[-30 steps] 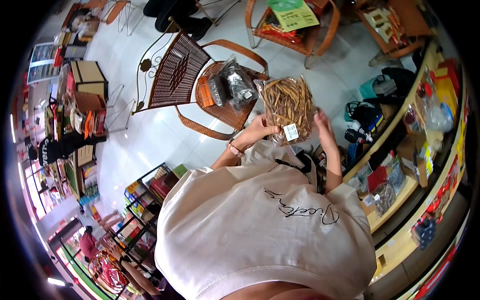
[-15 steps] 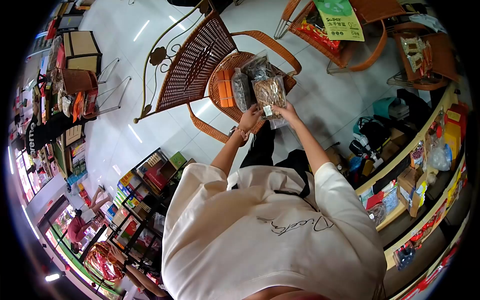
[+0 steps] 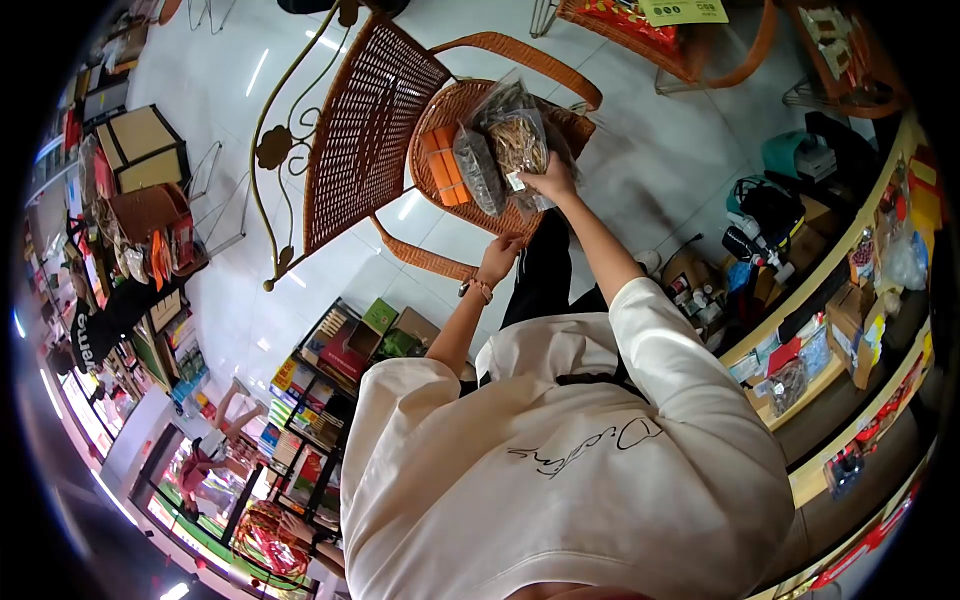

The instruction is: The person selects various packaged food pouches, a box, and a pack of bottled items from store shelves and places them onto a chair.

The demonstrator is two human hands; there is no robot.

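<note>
My right hand [image 3: 553, 183] is closed on the lower right edge of a clear bag of brown dried strips [image 3: 519, 143], which has a small white label at its bottom. That bag rests over another clear bag with dark contents [image 3: 503, 98] on the seat of a brown wicker chair [image 3: 372, 125]. Left of it lies a long clear bag of dark dried pieces [image 3: 476, 170], and beside that an orange bundle [image 3: 444, 166] tied with string. Just below the seat's front edge is my left hand [image 3: 500, 258], empty, its fingers loosely bent; a bracelet circles the wrist.
A second wicker chair [image 3: 640, 35] at the top carries red and yellow-green packs. Curved wooden shelves [image 3: 820, 290] with goods run along the right. A black rack of boxes [image 3: 320, 390] stands at lower left. Another person's hand [image 3: 297, 527] is by a red-gold basket [image 3: 270, 545].
My left hand has let go of the bag of brown strips and dropped toward me. My right hand stays on the bag, which has shifted slightly left and up in view. The view has tilted.
</note>
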